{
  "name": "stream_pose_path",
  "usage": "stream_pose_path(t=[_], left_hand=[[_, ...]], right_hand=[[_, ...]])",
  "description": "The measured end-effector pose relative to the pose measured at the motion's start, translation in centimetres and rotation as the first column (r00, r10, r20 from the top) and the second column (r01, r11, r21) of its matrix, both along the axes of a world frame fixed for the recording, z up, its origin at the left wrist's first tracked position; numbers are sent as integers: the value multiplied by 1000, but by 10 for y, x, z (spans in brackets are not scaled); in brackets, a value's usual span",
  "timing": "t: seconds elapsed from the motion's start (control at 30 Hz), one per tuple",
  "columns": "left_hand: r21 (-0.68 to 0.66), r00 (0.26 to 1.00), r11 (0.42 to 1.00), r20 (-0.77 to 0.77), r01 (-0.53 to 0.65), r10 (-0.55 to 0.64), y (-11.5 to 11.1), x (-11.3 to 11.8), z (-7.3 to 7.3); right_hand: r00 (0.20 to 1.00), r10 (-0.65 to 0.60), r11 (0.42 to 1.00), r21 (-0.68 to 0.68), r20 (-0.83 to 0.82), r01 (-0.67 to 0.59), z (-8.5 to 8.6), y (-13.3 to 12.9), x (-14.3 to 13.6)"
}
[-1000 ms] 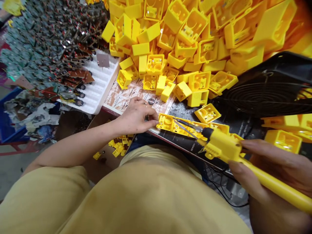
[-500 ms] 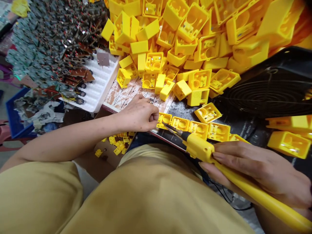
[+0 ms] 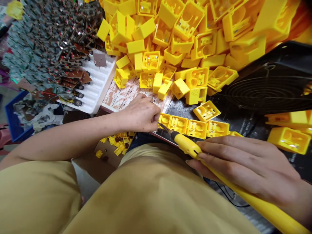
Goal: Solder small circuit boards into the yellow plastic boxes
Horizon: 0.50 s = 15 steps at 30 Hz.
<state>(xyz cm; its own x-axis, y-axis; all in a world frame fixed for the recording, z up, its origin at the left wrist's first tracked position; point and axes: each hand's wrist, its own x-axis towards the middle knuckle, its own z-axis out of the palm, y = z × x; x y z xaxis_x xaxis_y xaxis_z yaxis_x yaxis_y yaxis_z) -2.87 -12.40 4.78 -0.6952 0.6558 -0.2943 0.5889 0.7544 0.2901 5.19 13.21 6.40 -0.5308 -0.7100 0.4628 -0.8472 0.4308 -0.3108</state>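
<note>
My right hand grips a yellow soldering tool with a dark collar and thin metal tip. The tip points left and meets the left end of a row of open yellow housings along the table's front edge. At that end my left hand is closed, its thumb and fingers pinched together beside the leftmost housing. Whatever lies between those fingers is hidden. Small metal parts and round speaker grilles show inside the housings. Just behind the row rests another open housing, tilted.
Yellow housings are heaped at the back. A black fan stands at the right. At the left, circuit boards pile up on a white foam tray, with a blue bin below. Small yellow parts lie in a box beneath.
My right hand and the soldering tool have moved left, bringing the tip nearer my left fingers. The camera view has shifted slightly. My left hand stays closed at the row's left end.
</note>
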Motion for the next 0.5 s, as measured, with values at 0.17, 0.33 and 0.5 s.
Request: stream_pose_path(t=[0.17, 0.33, 0.5], left_hand=[[-3, 1000, 1000, -25, 16, -16, -1, 0, -1], [-8, 999, 1000, -34, 20, -20, 0, 1, -2], [22, 999, 1000, -38, -20, 21, -6, 2, 3]], right_hand=[[983, -183, 981, -63, 19, 184, -3, 15, 12], [946, -297, 950, -64, 127, 306, -11, 17, 25], [920, -344, 908, -186, 187, 376, -21, 15, 22]])
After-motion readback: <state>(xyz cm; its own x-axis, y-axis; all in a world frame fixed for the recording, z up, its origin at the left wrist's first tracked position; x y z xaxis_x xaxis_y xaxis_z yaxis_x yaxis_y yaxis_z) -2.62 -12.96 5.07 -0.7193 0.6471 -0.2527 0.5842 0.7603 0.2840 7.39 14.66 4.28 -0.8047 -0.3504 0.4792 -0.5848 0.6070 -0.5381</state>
